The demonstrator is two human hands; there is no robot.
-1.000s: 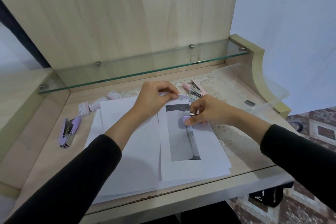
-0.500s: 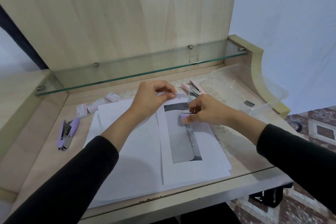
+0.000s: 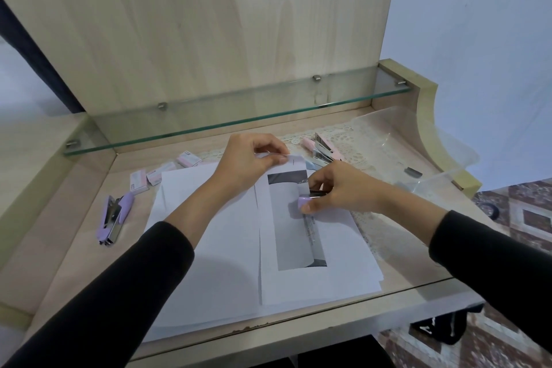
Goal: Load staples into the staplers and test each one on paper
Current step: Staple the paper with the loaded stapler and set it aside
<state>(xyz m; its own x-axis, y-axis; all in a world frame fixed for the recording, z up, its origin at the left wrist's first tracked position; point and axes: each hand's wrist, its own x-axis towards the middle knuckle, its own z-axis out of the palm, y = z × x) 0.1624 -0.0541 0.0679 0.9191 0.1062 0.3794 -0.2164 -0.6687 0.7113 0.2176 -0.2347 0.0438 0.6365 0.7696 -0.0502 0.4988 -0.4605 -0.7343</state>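
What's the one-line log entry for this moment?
left hand: pinches paper top edge; right hand: grips purple stapler on paper; second purple stapler: lying left of paper

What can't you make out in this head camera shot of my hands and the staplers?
Head view:
The small lilac stapler, gripped by the right hand: fingers cover it, staples inside unseen.
The pink staple boxes: print too small.
The pile of pink staplers: overlapping, partly behind the right hand, count unclear.
The white paper sheet: left hand pinches its top edge, covering it.
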